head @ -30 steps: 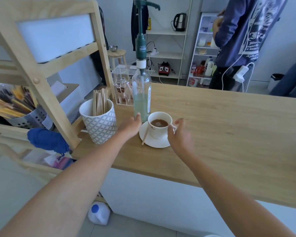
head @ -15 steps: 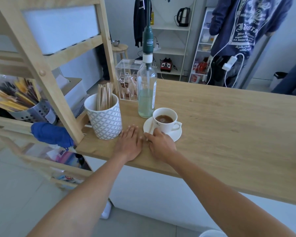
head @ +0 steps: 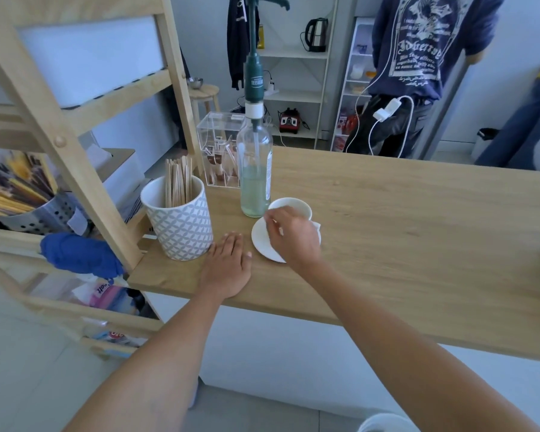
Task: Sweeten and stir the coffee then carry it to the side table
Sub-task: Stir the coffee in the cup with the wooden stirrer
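Right hand [head: 289, 233] hovers over the near side of the white ceramic coffee cup [head: 293, 206], fingers curled together as if pinching something small; what they pinch, if anything, cannot be made out. Cup sits on a round white saucer [head: 262, 241], just beside the clear glass syrup bottle with a dark green pump head [head: 254, 169]. Left hand [head: 228, 263] lies flat and open on the pale wooden counter [head: 418, 232], holding nothing, between the saucer and the grey-and-white patterned pot of wooden stir sticks [head: 180, 218].

Risks, as judged from here:
- Cup stands close to the tall bottle; a wide stirring motion or a careless lift could knock the bottle over.
- Saucer sits near the counter's front edge; a nudge from the wrist could slide it off.
- Carrying cup and saucer together invites slopping if tilted.

Counter is smooth, bare wood to the right. A clear acrylic box of sachets [head: 219, 151] stands behind the bottle. Beyond: white shelving with a black kettle [head: 317, 34], and a person in a blue printed sweatshirt [head: 418, 48].
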`<state>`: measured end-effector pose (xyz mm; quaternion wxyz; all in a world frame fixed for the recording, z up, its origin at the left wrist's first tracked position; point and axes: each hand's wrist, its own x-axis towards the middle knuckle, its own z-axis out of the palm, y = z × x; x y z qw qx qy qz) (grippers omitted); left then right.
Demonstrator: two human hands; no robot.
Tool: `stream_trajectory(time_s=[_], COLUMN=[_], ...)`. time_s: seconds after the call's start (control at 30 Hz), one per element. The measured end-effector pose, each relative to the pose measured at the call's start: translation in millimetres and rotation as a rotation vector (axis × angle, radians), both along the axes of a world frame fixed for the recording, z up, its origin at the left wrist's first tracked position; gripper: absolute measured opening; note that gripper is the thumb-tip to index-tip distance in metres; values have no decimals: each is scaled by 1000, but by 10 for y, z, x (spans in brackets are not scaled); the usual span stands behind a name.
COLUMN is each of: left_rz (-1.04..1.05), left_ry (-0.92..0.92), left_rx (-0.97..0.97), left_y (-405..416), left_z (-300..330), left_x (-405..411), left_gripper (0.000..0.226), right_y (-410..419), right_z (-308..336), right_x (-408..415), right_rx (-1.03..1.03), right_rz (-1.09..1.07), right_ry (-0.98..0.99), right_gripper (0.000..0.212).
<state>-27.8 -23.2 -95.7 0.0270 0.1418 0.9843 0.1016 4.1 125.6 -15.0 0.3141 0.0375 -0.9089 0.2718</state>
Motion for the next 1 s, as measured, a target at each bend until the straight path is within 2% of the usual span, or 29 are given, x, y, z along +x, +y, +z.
stream_trajectory(time_s=[0.07, 0.13, 0.33, 0.5, 0.6, 0.77, 1.0], left_rz=[-3, -5, -2, 1, -2, -2, -7], left_ry=[-11, -16, -13, -3, -7, -14, -8], left_rx=[-10, -15, -24, -7, 5, 12, 21], left_y=[0, 0, 5, 6, -3, -5, -11], left_z=[3, 8, 17, 4, 0, -2, -12], left_x=[-4, -4, 6, -2, -3, -13, -13], left_gripper=[59, 59, 59, 59, 59, 59, 59], right_y=[47, 94, 60, -9, -19, -50, -48], right_z=[193, 346, 226, -78, -242, -360, -430], right_x=[-14, -38, 2, 77, 100, 46, -55], right_rx=[-135, -169, -30, 231, 341, 458, 453], right_rz=[-14, 21, 115, 139, 163, 151, 164], right_ry=[-14, -41, -143, -483, -583, -555, -423], right_gripper=[20, 19, 22, 42, 46, 48, 30])
